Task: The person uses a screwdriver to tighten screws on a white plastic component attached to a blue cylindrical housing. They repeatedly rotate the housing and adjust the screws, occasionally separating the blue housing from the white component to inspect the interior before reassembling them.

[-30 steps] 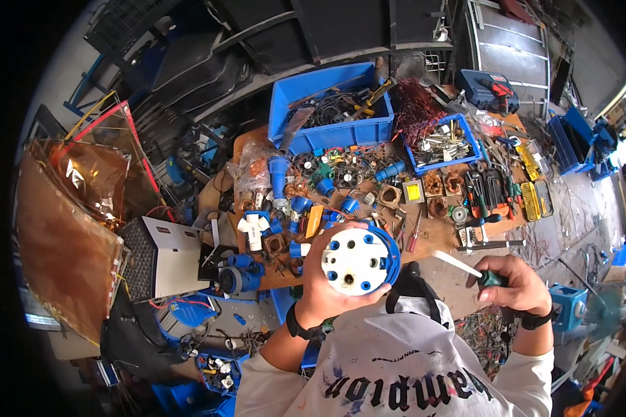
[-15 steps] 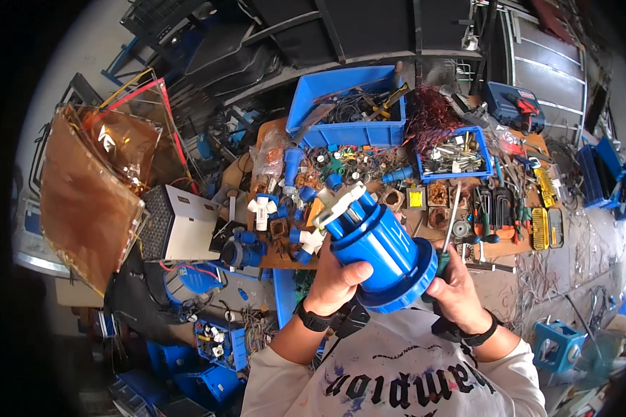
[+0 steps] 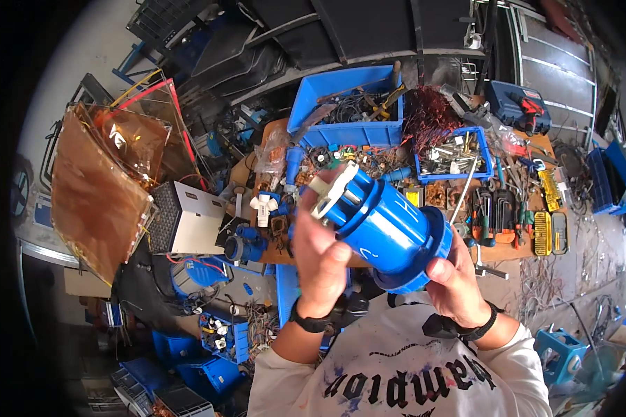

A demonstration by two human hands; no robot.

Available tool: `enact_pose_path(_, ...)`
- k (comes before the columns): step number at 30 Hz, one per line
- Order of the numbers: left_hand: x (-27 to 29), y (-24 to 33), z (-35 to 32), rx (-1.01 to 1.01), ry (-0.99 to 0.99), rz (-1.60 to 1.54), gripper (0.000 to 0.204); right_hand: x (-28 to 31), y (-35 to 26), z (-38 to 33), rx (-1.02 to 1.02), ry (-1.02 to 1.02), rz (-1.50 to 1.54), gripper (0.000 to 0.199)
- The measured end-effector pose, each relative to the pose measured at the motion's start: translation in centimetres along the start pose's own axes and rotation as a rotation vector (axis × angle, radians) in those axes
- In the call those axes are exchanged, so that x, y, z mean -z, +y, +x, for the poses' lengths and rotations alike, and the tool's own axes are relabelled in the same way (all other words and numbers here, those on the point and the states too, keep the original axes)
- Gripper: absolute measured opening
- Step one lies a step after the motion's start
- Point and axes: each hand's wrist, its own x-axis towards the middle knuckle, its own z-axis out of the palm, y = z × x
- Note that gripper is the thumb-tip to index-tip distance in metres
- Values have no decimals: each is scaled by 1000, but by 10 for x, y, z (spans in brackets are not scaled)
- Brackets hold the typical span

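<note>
Blue industrial plug [image 3: 395, 226] is up in the air between my hands, this side of the big blue bin [image 3: 355, 135]. Long axis slants: cream pin plate [image 3: 335, 189] up-left, flange ring [image 3: 441, 242] down-right. Right hand [image 3: 460, 286] clamps the ring, thumb on its near face; likely screwdriver shaft [image 3: 464, 189] pokes up behind it, handle hidden. Left hand [image 3: 320, 271] loosely spread just beside the plate, blurred; can't tell if touching.

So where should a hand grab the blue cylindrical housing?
Probably around the smooth barrel, from the left: the blue housing is held tilted, its rounded length exposed, and the right hand grips the wide collar at lower right. The notched white end looks a poorer hold.
</note>
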Motion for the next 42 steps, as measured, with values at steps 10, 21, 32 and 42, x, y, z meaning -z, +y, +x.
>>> enact_pose_path(10,12,42,40,-98,-292,398,40,8,-14,-10,65,21,-57,99)
enact_pose_path(21,-1,31,42,-318,-233,414,37,15,-24,-18,91,30,-97,112)
enact_pose_path(32,-9,25,44,-391,-204,390,36,19,-26,-26,92,19,-39,112)
enact_pose_path(42,-6,27,38,-368,-218,372,36,22,-17,-30,115,-18,-72,107)
